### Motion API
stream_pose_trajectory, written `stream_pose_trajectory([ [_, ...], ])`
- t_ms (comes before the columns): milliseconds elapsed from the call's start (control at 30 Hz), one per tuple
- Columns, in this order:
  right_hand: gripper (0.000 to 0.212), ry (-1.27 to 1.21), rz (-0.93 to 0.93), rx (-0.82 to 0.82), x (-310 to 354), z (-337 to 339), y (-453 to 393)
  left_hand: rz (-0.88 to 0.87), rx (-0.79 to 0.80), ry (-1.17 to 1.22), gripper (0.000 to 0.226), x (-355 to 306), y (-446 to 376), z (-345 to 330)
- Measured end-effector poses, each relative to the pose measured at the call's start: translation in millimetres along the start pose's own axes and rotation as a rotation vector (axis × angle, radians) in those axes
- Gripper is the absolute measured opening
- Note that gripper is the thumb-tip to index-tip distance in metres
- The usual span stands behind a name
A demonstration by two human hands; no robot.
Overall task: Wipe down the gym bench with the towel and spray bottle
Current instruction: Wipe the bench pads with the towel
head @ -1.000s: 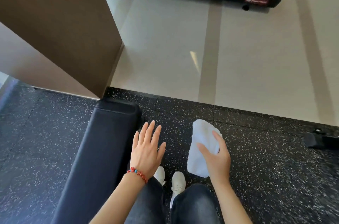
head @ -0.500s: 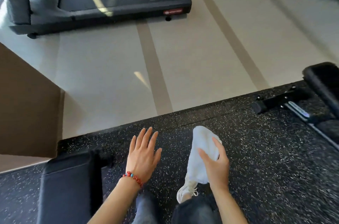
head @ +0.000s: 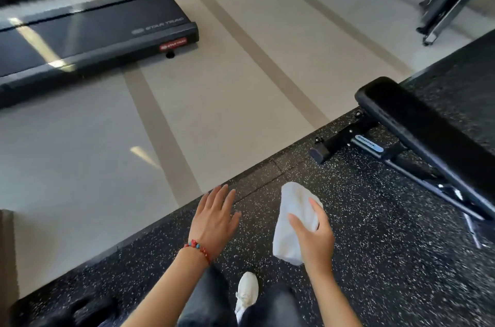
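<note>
Nearest me, my right hand (head: pixel 314 235) grips the folded white towel (head: pixel 293 222), fingers curled round it, held above the speckled mat (head: pixel 375 233). My left hand (head: pixel 214 219) hovers flat, fingers spread, holding nothing. The bench (head: pixel 428 134) sits off at two o'clock, well apart. I see no spray bottle, so I risk wiping dry; the bench's low foot (head: pixel 334 146) could trip me.

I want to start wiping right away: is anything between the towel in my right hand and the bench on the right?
Nothing visible. The right hand grips the white towel, and only bare speckled rubber floor lies between it and the black bench. The left hand is open, holding nothing; no spray bottle is in view.
</note>
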State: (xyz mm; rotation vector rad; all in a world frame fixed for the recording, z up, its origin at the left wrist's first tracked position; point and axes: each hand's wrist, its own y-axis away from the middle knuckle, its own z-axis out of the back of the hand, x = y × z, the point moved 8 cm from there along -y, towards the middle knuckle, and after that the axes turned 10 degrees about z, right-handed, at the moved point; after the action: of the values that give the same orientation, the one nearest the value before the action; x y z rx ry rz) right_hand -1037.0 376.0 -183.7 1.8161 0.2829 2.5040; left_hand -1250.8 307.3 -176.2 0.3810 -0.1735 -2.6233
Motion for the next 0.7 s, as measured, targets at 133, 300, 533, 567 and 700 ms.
stream_pose_trajectory([
  [133, 0.054, -0.013, -0.025, -0.083, 3.3, 21.8, -26.6, -0.092, 0.06, -0.033, 0.069, -36.1, -36.6, -3.6],
  [300, 0.055, -0.04, -0.057, -0.197, 6.1, 38.9, -65.0, -0.221, 0.077, -0.049, 0.072, -78.4, -90.6, -2.1],
  [533, 0.054, -0.059, -0.097, -0.404, 24.4, 49.5, -144.1, -0.377, 0.126, -0.059, 0.07, -123.6, -198.6, 4.2],
  [567, 0.054, -0.062, -0.099, -0.428, 28.7, 50.0, -155.9, -0.398, 0.121, -0.06, 0.071, -130.2, -214.6, 9.7],
  [700, 0.054, -0.057, -0.1, -0.523, 44.6, 55.3, -193.3, -0.497, 0.073, -0.057, 0.071, -159.1, -268.3, 29.5],
])
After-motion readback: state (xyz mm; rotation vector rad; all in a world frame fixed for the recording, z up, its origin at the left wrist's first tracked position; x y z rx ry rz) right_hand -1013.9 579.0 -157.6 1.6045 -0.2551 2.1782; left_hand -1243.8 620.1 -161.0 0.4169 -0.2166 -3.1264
